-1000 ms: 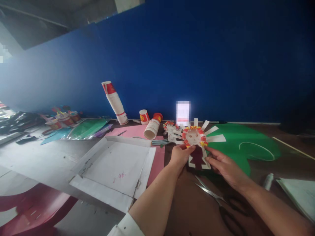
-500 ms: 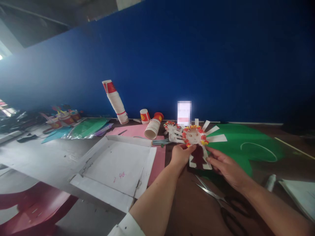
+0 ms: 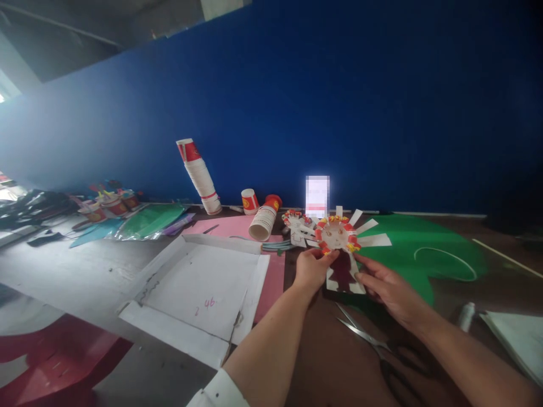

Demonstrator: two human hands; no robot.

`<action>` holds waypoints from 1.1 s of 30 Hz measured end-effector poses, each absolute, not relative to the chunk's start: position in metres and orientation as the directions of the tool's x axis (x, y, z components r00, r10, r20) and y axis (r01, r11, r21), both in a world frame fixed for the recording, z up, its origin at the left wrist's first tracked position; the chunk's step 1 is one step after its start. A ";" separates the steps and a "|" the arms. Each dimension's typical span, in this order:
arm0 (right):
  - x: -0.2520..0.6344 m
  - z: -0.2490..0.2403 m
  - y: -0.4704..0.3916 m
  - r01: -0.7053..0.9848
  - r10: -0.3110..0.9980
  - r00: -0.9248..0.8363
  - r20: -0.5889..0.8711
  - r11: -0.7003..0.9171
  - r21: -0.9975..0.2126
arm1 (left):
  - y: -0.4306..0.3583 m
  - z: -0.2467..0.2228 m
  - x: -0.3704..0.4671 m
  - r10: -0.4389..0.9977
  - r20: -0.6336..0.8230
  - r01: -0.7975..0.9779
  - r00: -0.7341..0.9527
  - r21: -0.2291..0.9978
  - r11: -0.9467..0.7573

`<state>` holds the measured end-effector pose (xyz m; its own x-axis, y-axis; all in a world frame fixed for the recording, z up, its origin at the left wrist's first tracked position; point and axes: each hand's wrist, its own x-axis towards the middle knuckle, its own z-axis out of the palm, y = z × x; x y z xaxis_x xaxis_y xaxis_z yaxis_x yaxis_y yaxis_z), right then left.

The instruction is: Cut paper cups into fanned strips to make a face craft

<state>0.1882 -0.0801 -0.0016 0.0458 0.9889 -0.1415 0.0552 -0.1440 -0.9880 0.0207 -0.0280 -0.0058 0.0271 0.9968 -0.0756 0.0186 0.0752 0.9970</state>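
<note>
The left hand [image 3: 311,271] pinches a paper doll [image 3: 335,234] just under its red-and-yellow-rimmed face, while the right hand [image 3: 384,288] holds its body's right edge, keeping it between both sets of fingers. Around them spreads a dark brown tabletop [image 3: 322,356] with scissors [image 3: 373,339], backed by a blue partition [image 3: 271,113].

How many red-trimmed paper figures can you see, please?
2. The held figure is between the left hand and right hand; the rear figure is behind it, to its left in the picture, partly covered by white strips. Others may be hidden.
</note>
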 end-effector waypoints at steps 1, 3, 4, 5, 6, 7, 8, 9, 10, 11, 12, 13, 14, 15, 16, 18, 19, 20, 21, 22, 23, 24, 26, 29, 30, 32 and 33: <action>0.188 -0.002 -0.080 0.051 0.989 0.048 -0.140 -0.142 -0.988 | -0.028 -0.005 0.021 0.997 -0.076 0.020 0.027 0.997 0.076; 0.188 -0.002 -0.080 0.050 0.989 0.049 -0.140 -0.142 -0.989 | -0.029 -0.004 0.021 0.997 -0.079 0.012 0.027 0.997 0.078; 0.188 -0.002 -0.080 0.053 0.989 0.048 -0.142 -0.144 -0.988 | -0.029 -0.004 0.022 0.996 -0.080 0.008 0.030 0.997 0.080; 0.188 -0.002 -0.081 0.058 0.989 0.048 -0.142 -0.145 -0.988 | -0.029 -0.004 0.022 0.996 -0.082 0.008 0.031 0.997 0.082; 0.188 -0.001 -0.081 0.064 0.989 0.047 -0.143 -0.146 -0.987 | -0.029 -0.004 0.022 0.996 -0.083 0.008 0.032 0.997 0.082; 0.188 -0.001 -0.081 0.069 0.989 0.044 -0.144 -0.147 -0.987 | -0.029 -0.004 0.022 0.996 -0.082 0.007 0.034 0.997 0.082; 0.188 0.000 -0.081 0.072 0.989 0.041 -0.144 -0.147 -0.987 | -0.029 -0.004 0.022 0.996 -0.080 0.007 0.034 0.997 0.080; 0.188 0.000 -0.081 0.074 0.989 0.040 -0.145 -0.147 -0.986 | -0.029 -0.005 0.021 0.997 -0.076 0.009 0.033 0.997 0.076; 0.188 0.000 -0.081 0.076 0.989 0.040 -0.145 -0.147 -0.986 | -0.029 -0.005 0.021 0.997 -0.072 0.011 0.030 0.997 0.072; 0.187 0.001 -0.081 0.077 0.988 0.043 -0.145 -0.148 -0.986 | -0.028 -0.006 0.021 0.997 -0.069 0.011 0.027 0.998 0.069; 0.187 0.001 -0.081 0.080 0.988 0.044 -0.147 -0.150 -0.985 | -0.028 -0.007 0.021 0.997 -0.067 0.010 0.026 0.998 0.067; 0.187 0.001 -0.082 0.084 0.988 0.045 -0.148 -0.151 -0.985 | -0.028 -0.008 0.021 0.997 -0.068 0.007 0.025 0.998 0.068; 0.187 0.001 -0.082 0.089 0.988 0.045 -0.149 -0.152 -0.984 | -0.027 -0.009 0.022 0.997 -0.071 0.001 0.027 0.997 0.071; 0.187 0.002 -0.082 0.093 0.988 0.046 -0.148 -0.152 -0.984 | -0.027 -0.010 0.022 0.996 -0.078 -0.009 0.033 0.997 0.079; 0.187 0.002 -0.082 0.095 0.988 0.048 -0.148 -0.152 -0.984 | -0.026 -0.011 0.022 0.995 -0.086 -0.021 0.040 0.996 0.087; 0.187 0.002 -0.082 0.091 0.988 0.056 -0.145 -0.149 -0.985 | -0.025 -0.012 0.023 0.994 -0.100 -0.044 0.048 0.994 0.102; 0.187 0.002 -0.082 0.085 0.988 0.058 -0.146 -0.150 -0.985 | -0.025 -0.012 0.023 0.994 -0.103 -0.055 0.048 0.993 0.106; 0.187 0.002 -0.082 0.077 0.987 0.057 -0.148 -0.152 -0.985 | -0.025 -0.012 0.023 0.994 -0.104 -0.063 0.044 0.992 0.107; 0.187 0.002 -0.082 0.070 0.987 0.053 -0.150 -0.154 -0.986 | -0.024 -0.012 0.023 0.994 -0.105 -0.069 0.041 0.992 0.107; 0.188 0.001 -0.082 0.063 0.987 0.048 -0.150 -0.153 -0.986 | -0.024 -0.012 0.024 0.994 -0.106 -0.074 0.040 0.991 0.109; 0.188 0.000 -0.082 0.059 0.988 0.044 -0.149 -0.152 -0.987 | -0.024 -0.012 0.024 0.993 -0.111 -0.078 0.042 0.990 0.114; 0.188 0.000 -0.082 0.057 0.988 0.041 -0.148 -0.150 -0.987 | -0.024 -0.012 0.024 0.992 -0.118 -0.082 0.046 0.989 0.121; 0.189 -0.002 -0.082 0.057 0.989 0.042 -0.145 -0.147 -0.988 | -0.025 -0.011 0.024 0.990 -0.133 -0.086 0.051 0.987 0.137; 0.190 -0.003 -0.081 0.059 0.987 0.044 -0.155 -0.157 -0.986 | -0.025 -0.008 0.023 0.990 -0.139 -0.075 0.037 0.987 0.142; 0.190 -0.003 -0.081 0.059 0.987 0.042 -0.158 -0.160 -0.985 | -0.026 -0.007 0.023 0.990 -0.138 -0.069 0.031 0.988 0.140; 0.191 -0.004 -0.081 0.056 0.986 0.038 -0.164 -0.166 -0.984 | -0.026 -0.005 0.023 0.990 -0.140 -0.065 0.023 0.988 0.141; 0.191 -0.003 -0.081 0.055 0.986 0.036 -0.166 -0.168 -0.984 | -0.026 -0.005 0.023 0.989 -0.144 -0.069 0.024 0.987 0.146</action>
